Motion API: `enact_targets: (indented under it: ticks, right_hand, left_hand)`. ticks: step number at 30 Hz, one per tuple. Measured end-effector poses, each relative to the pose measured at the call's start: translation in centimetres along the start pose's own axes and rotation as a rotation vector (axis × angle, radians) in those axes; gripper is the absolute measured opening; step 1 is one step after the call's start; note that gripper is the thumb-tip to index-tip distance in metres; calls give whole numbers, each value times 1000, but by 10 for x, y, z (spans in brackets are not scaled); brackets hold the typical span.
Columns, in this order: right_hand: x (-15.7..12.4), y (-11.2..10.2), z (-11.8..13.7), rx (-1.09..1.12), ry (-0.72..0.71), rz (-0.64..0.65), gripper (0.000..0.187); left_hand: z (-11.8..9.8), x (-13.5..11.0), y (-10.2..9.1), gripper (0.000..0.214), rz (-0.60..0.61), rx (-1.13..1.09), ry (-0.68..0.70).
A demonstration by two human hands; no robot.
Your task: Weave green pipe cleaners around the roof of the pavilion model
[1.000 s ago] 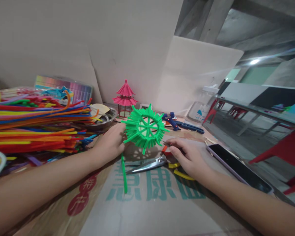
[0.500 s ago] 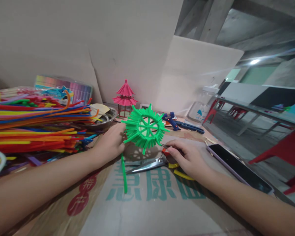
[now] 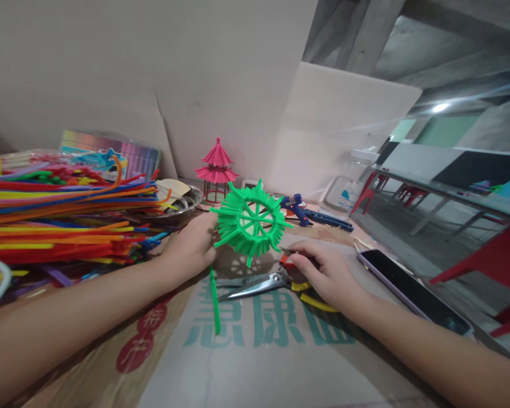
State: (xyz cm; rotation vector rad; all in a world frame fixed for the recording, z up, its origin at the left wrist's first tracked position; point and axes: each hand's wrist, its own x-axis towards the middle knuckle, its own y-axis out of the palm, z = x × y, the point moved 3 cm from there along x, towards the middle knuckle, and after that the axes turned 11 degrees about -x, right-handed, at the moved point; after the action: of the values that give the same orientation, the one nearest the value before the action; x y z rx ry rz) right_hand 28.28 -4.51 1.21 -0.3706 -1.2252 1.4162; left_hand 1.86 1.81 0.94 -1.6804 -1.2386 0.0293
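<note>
My left hand [image 3: 195, 241] is closed on the left edge of a green pipe-cleaner wheel [image 3: 257, 220], a spoked ring fringed with short spikes, held up above the table. Below that hand a loose green pipe cleaner [image 3: 215, 303] stretches down over the mat; whether the hand grips it too is hidden. Just right of the wheel, my right hand [image 3: 323, 269] pinches a thin pointed metal tool [image 3: 284, 250], mostly covered by the fingers, so its kind does not show. Beneath lie scissors [image 3: 255, 286] with yellow handles, blades parted and pointing left.
Bundles of coloured pipe cleaners [image 3: 59, 198] fill the left side beside a metal bowl [image 3: 182, 209]. Behind stand a pink pagoda model [image 3: 216, 167], a blue glue gun [image 3: 296, 209] and a clear bottle [image 3: 351, 181]. A phone [image 3: 412, 289] lies at the right.
</note>
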Motion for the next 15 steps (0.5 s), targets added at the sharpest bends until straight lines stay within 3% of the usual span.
enact_targets:
  ticks: [15]
  right_hand:
    - [1,1,1,22,4,43,29]
  left_hand:
    - [0,0,0,25,-7,17,7]
